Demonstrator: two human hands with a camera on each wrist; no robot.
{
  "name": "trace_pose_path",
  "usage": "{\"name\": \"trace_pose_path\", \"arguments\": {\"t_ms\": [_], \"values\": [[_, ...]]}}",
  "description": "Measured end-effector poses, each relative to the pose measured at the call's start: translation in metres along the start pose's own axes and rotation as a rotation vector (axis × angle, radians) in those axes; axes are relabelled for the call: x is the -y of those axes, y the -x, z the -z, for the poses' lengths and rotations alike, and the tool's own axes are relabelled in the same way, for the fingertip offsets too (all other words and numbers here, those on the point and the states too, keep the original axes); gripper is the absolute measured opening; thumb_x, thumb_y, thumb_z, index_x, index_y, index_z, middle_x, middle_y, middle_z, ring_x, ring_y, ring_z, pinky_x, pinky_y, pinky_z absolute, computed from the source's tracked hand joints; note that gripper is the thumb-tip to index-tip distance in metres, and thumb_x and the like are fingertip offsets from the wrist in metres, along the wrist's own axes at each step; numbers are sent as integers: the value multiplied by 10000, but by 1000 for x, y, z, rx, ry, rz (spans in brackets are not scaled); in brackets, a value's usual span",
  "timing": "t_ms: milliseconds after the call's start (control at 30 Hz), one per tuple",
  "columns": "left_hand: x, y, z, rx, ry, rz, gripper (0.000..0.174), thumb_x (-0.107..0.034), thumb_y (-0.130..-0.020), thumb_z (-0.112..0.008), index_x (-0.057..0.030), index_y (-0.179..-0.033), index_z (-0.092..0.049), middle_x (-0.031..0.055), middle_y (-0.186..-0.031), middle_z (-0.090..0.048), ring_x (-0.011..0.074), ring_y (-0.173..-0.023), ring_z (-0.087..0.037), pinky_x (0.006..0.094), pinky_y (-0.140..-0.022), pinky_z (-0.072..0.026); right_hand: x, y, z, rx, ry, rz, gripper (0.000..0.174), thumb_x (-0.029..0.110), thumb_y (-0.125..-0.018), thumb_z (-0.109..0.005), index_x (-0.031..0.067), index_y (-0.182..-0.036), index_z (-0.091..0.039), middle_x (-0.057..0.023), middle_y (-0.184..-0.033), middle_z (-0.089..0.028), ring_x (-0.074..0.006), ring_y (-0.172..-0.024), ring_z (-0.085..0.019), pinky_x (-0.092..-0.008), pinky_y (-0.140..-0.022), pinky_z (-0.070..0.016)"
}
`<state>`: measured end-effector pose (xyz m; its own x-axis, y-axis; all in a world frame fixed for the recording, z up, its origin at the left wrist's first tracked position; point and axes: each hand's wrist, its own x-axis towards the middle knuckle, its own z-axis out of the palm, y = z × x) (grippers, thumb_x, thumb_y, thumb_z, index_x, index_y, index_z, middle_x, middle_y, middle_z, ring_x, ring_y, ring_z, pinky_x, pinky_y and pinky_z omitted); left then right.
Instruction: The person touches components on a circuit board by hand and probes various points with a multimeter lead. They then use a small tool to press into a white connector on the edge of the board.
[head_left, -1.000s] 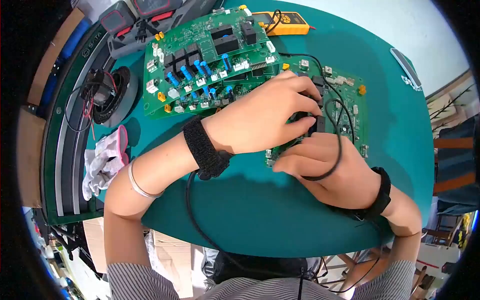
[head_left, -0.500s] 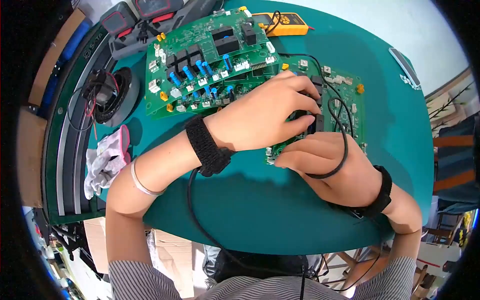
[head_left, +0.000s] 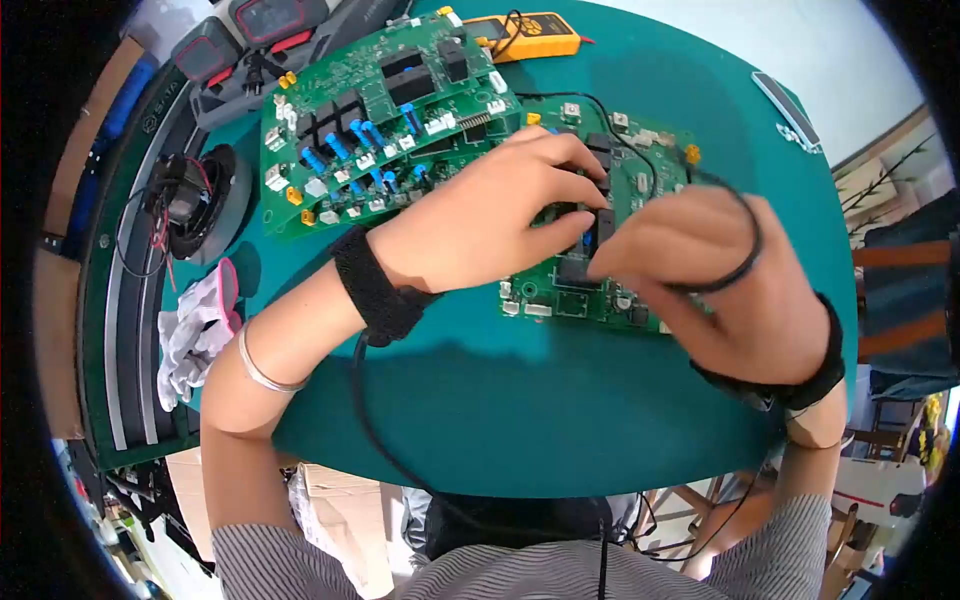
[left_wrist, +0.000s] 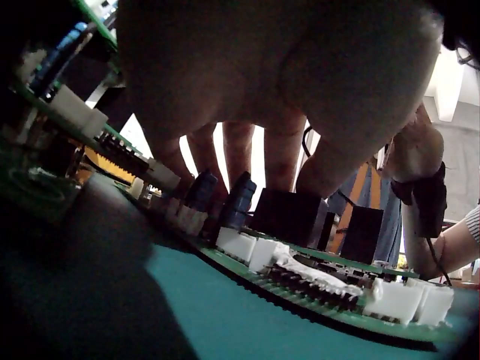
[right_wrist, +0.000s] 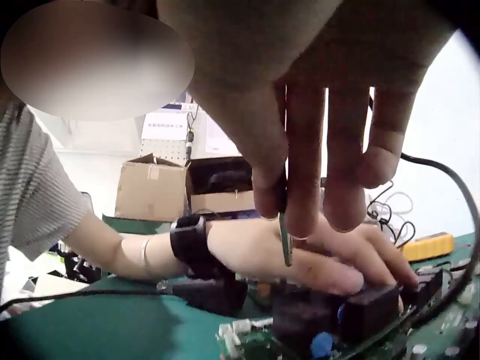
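Note:
My left hand [head_left: 505, 210] rests on a green circuit board [head_left: 545, 292], its spread fingers and thumb touching around the black relays [left_wrist: 289, 214]. Its fingertips are partly hidden behind these blocks in the left wrist view. Above the board's near right side is my right hand [head_left: 705, 265], thumb and fingers pinching a slim tool whose thin metal tip [right_wrist: 286, 244] points down. Fingers hide the rest of that tool. A black cable [head_left: 757, 240] loops over the back of the right hand. Both wrists wear black straps.
More circuit boards [head_left: 340, 90] lie stacked on the left, near a yellow multimeter [head_left: 545, 38] at the back. A round fan-like motor [head_left: 195, 205] and white gloves [head_left: 195, 335] sit by the left edge. A phone-like slab [head_left: 785, 105] lies far right.
My right hand has risen and moved right, away from the left hand, uncovering the board's near edge. The left hand keeps its place on the relays. The head view has shifted slightly.

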<state>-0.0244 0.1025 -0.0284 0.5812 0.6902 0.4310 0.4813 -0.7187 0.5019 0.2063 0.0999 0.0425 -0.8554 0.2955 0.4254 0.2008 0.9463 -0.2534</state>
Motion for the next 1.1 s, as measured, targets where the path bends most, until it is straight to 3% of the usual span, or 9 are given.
{"name": "trace_pose_path", "arguments": {"t_ms": [233, 467, 667, 767, 967, 1033, 1100], "values": [[-2, -1, -1, -1, -50, 2, 219, -79, -915, -683, -2, -1116, -726, 150, -1260, -649, 347, -1195, -585, 437, -1041, -456, -8, 9, 13, 296, -3, -76, 180, 1, -792, -719, 98, -929, -655, -74, -845, -650, -322, -783, -641, -427, -661, -487], [-2, -1, 0, 2, -38, 0, 213, -64, -904, -685, 0, -1103, -725, 146, -1262, -650, 346, -1194, -588, 437, -1053, -451, -10, 13, -9, 290, 115, -11, 166, 28, -785, -707, 92, -897, -602, -75, -794, -604, -309, -774, -628, -433, -668, -489], [-5, -1, 1, 13, -43, 14, 202, -64, -907, -677, 1, -1094, -719, 143, -1272, -644, 342, -1208, -580, 437, -1067, -442, -12, 14, -10, 255, 169, -38, 171, 36, -776, -715, 90, -880, -590, -76, -785, -590, -312, -773, -630, -437, -672, -492], [-3, -1, 1, 20, -39, 18, 230, -57, -890, -675, -2, -1111, -710, 145, -1275, -643, 342, -1213, -576, 436, -1078, -434, -14, 14, -14, 244, 227, 58, 151, 96, -788, -666, 36, -896, -580, -94, -758, -622, -306, -694, -665, -415, -647, -528], [-8, 0, 1, -1, -46, 5, 296, -29, -837, -681, -20, -1131, -705, 140, -1287, -643, 343, -1216, -577, 438, -1072, -436, -5, 10, -17, -34, 225, 51, 191, 89, -793, -684, 78, -954, -582, -65, -777, -618, -282, -697, -658, -413, -651, -518], [-16, 0, 1, -88, -148, 28, 277, -11, -845, -678, -32, -1120, -713, 134, -1270, -658, 341, -1208, -589, 445, -1057, -448, -6, 13, -22, -111, 181, 8, 183, 76, -803, -699, 83, -942, -581, -65, -764, -600, -288, -695, -646, -423, -646, -512], [-22, -3, 8, -294, -338, -53, 225, -11, -861, -690, -55, -1078, -726, 103, -1119, -725, 325, -1104, -653, 435, -978, -498, -9, 17, -16, -150, 169, -29, 168, 59, -817, -698, 80, -939, -585, -74, -779, -614, -295, -705, -649, -417, -650, -515]]}}
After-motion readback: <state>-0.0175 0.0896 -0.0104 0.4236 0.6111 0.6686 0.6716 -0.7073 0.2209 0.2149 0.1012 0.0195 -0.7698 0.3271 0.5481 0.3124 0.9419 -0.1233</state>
